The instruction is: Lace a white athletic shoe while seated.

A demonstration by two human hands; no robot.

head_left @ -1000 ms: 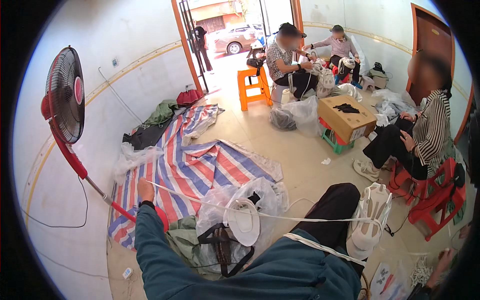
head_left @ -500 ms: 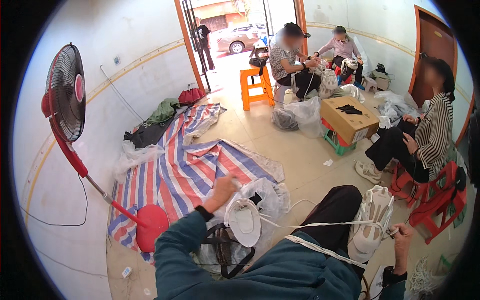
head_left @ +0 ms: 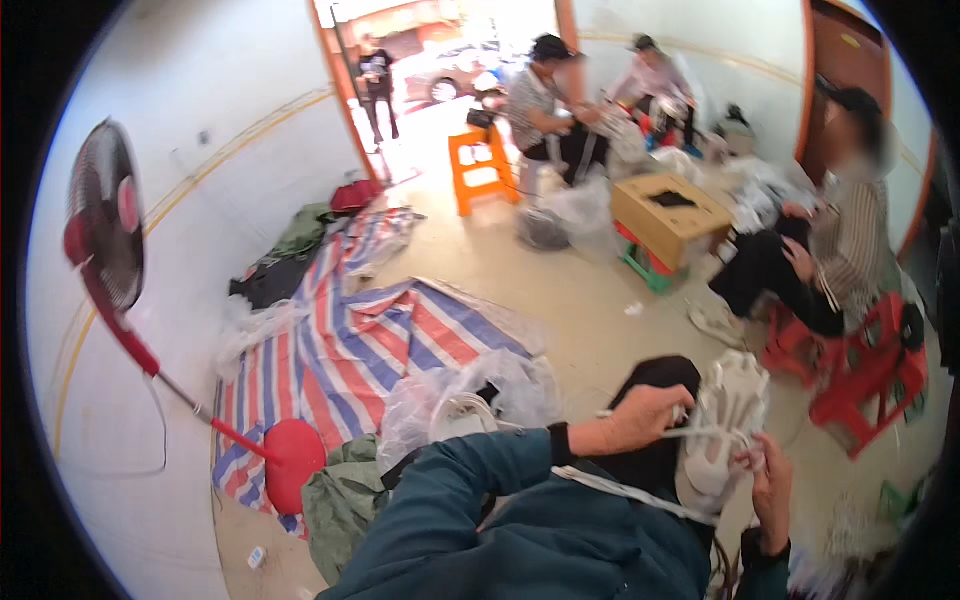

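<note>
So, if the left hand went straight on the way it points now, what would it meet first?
The left hand would probably meet the white shoe just to its right, though with depth unclear it might pass over it.

I see a smooth-looking, matt white shoe (head_left: 725,395) with cloth lace (head_left: 686,433); a creased, plastic-looking striped sheet (head_left: 335,365) along the left edge of the smooth floor (head_left: 480,265); a glossy, crinkled plastic bag (head_left: 520,388); a matt cardboard box (head_left: 660,228); a plastic stool (head_left: 478,141).
</note>
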